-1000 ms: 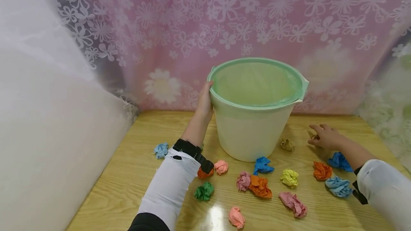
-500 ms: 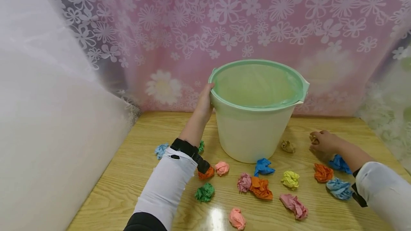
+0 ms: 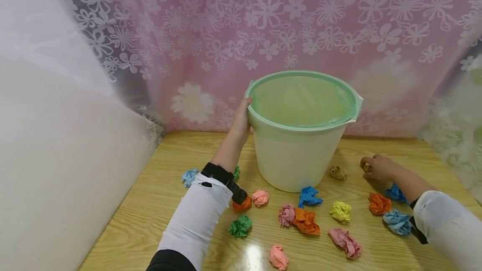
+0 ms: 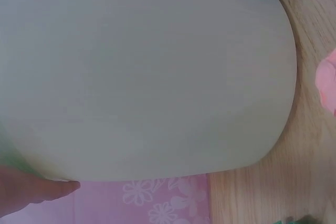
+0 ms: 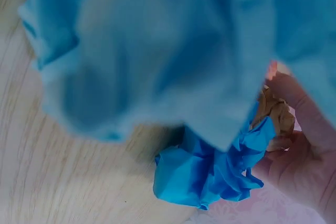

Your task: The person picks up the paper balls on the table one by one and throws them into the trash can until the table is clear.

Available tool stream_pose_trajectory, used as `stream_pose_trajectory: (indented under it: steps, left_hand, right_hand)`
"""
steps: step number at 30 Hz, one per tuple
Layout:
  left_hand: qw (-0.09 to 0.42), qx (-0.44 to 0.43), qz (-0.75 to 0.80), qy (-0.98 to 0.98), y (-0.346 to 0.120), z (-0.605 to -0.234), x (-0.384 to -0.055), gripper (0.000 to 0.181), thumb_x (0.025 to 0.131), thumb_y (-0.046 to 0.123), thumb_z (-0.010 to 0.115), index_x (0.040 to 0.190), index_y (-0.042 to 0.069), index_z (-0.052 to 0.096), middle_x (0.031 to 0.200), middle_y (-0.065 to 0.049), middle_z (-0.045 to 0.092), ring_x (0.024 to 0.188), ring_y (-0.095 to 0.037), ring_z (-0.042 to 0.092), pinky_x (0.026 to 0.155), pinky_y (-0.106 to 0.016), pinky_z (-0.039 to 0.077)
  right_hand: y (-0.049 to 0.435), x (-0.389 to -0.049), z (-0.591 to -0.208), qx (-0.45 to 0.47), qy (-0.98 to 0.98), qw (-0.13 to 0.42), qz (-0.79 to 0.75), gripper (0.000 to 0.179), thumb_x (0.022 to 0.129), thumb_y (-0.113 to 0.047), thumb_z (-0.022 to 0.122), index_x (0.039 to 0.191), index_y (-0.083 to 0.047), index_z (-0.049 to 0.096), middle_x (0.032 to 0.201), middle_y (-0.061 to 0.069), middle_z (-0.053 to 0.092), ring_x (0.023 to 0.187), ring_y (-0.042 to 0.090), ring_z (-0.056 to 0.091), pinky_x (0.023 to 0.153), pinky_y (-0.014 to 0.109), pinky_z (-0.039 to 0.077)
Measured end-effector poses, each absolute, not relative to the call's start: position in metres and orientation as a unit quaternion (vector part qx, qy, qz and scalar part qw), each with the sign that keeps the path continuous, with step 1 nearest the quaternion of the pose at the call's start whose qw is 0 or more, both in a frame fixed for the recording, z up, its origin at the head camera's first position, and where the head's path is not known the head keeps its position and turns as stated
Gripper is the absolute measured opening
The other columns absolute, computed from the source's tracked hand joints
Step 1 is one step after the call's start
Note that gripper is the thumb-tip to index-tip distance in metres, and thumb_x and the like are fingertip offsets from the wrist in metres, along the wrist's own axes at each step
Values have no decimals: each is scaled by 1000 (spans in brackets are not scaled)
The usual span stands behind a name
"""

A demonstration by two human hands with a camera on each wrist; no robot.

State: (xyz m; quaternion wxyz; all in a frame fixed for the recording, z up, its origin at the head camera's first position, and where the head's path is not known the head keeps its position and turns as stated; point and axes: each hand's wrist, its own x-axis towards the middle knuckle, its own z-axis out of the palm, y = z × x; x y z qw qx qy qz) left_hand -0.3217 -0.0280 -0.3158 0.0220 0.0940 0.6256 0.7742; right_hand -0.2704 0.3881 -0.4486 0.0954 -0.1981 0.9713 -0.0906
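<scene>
A pale bucket [image 3: 295,156] with a green rim and a liner inside stands upright at the back of the table. My left hand [image 3: 240,121] grips its left side, with the thumb at the rim; the left wrist view is mostly filled by the bucket wall [image 4: 147,77]. To the right of the bucket, my right hand [image 3: 382,168] pinches a brown crumpled paper ball [image 5: 278,115] between thumb and fingers, low over the table. Another brown paper ball [image 3: 338,172] lies between that hand and the bucket. Blue crumpled paper [image 5: 184,177] sits beside the right hand.
Several crumpled paper balls lie in front of the bucket, among them a yellow one [image 3: 340,211], a green one [image 3: 240,226] and a pink one [image 3: 344,242]. Light blue paper [image 3: 397,222] lies below the right wrist. A floral curtain [image 3: 301,20] hangs behind the table [image 3: 150,208].
My right hand has come down around the brown paper ball and now pinches it, its fingers more curled than before. My left hand stays on the bucket.
</scene>
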Motion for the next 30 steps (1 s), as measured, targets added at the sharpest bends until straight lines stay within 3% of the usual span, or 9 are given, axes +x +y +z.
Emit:
stream_pose_trajectory:
  steps: [5,11,14,19,23,28,30]
  left_hand:
    - [25,102,769,630,-28,-315,-322,57,89,48,34,137,18,40,142,3,35,127,-15,30,110,-46,16]
    - [24,98,775,624,-26,-315,-323,56,90,47,34,137,17,39,142,4,34,128,-12,29,111,-42,15]
    - [23,93,778,621,-26,-315,-322,56,90,47,35,137,17,39,142,4,34,127,-12,29,111,-41,16]
    - [21,86,777,623,-24,-315,-320,57,89,48,35,138,19,38,143,4,33,127,-11,29,110,-41,17]
    - [18,90,773,627,-24,-316,-321,58,89,49,34,139,21,35,145,5,30,128,-11,26,111,-42,15]
    - [15,108,772,626,-24,-318,-321,57,89,50,32,140,23,34,145,6,28,129,-10,24,111,-43,13]
    - [14,109,769,630,-25,-318,-320,57,89,51,32,139,23,36,145,6,29,128,-10,25,110,-44,14]
  right_hand:
    - [389,-273,-450,-226,966,89,-92,17,79,-11,66,83,-9,50,73,5,47,63,18,43,54,33,39]
    - [393,-273,-448,-214,966,87,-114,8,84,-7,57,85,-5,49,73,4,50,62,16,44,55,33,40]
    - [394,-272,-441,-202,965,76,-148,8,87,-5,52,88,0,47,76,8,49,65,18,46,56,34,41]
    - [393,-275,-417,-186,964,37,-186,10,86,0,47,91,6,42,82,19,50,75,32,52,61,42,46]
    - [388,-280,-392,-151,973,0,-177,18,91,-4,40,99,13,41,89,30,51,78,39,53,63,47,46]
    - [381,-280,-355,-95,969,-12,-227,36,97,-14,29,114,18,33,109,41,40,92,49,46,70,55,43]
    - [377,-279,-339,-79,961,-49,-261,39,97,-16,26,116,18,31,113,42,35,96,51,42,73,59,39]
